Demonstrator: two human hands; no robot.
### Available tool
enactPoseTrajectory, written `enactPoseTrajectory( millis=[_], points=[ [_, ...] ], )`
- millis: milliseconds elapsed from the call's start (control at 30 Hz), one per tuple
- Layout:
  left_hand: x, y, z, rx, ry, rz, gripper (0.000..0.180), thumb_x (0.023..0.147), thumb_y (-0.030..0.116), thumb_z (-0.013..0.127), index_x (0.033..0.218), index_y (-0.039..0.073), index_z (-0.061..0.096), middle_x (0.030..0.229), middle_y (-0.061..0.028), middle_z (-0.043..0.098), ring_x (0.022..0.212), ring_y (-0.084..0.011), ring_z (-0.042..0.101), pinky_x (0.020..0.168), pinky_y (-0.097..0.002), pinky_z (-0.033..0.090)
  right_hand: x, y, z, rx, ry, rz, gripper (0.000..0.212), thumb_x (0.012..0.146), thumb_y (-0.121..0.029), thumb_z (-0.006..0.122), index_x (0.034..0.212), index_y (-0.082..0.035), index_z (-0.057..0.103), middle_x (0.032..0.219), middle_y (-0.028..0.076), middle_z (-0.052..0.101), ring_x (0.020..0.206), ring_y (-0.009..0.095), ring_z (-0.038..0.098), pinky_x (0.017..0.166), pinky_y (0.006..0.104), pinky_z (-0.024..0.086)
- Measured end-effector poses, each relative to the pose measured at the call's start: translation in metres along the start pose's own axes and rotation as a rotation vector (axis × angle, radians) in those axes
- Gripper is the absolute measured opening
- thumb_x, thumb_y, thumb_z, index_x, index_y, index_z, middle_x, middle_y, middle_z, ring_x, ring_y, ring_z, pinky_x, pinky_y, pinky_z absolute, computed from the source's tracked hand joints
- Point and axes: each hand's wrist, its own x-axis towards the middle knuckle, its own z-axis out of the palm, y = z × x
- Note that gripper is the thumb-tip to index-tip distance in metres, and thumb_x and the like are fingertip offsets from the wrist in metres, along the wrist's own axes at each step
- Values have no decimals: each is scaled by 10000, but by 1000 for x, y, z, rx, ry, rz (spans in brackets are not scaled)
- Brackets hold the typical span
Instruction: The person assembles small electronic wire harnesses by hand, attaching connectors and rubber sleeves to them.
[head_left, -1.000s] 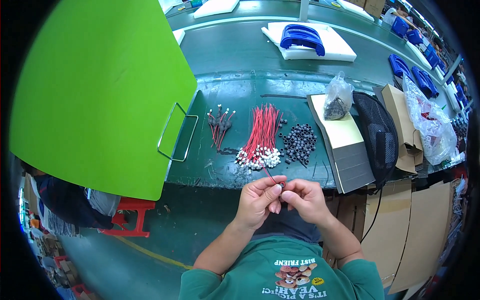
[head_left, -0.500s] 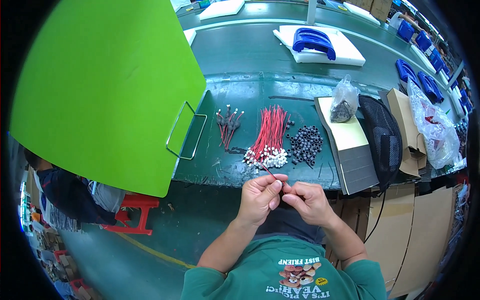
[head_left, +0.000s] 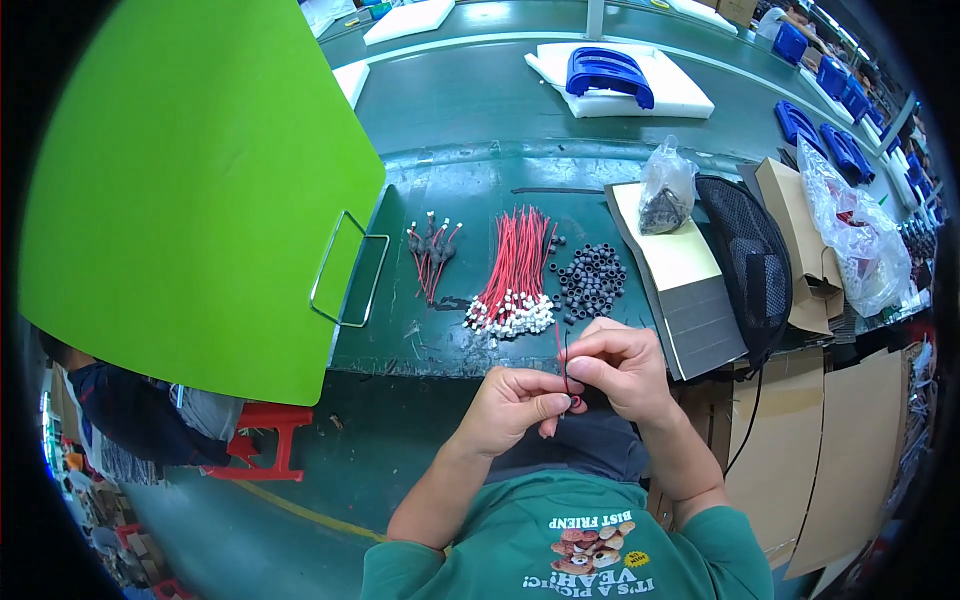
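My left hand (head_left: 512,408) and right hand (head_left: 622,368) meet at lower centre, fingers pinched shut on one thin red wire (head_left: 559,352). Its long axis rises toward the bundle of red wires (head_left: 512,275) above; both hands equally near.

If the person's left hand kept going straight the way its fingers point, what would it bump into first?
The left hand points right, toward the right hand, which it already meets around the thin red wire pinched between them. So probably those fingers, though depth is unclear.

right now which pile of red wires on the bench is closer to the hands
The big bundle of red wires with white connector ends, just above the hands. The small bunch lies farther left, near the metal handle.
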Motion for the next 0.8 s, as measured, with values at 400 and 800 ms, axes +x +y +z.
enactPoseTrajectory(
  millis=[400,800],
  points=[
    [-2,-5,-3,-86,-34,-64,194,812,62,587,976,-42,602,786,-138,641,471,-42,476,443,-157,389,5,9,-4,244,-40,322,153,810,-124,610,730,5,618,572,-8,519,443,25,409,394,180,290],
    [-3,-5,-4,-225,9,-103,212,795,80,606,964,-47,597,779,-145,628,488,-58,474,426,-160,364,9,8,-1,148,-45,247,184,830,-146,593,707,-9,597,567,-5,536,431,28,426,377,169,299]
  ],
)
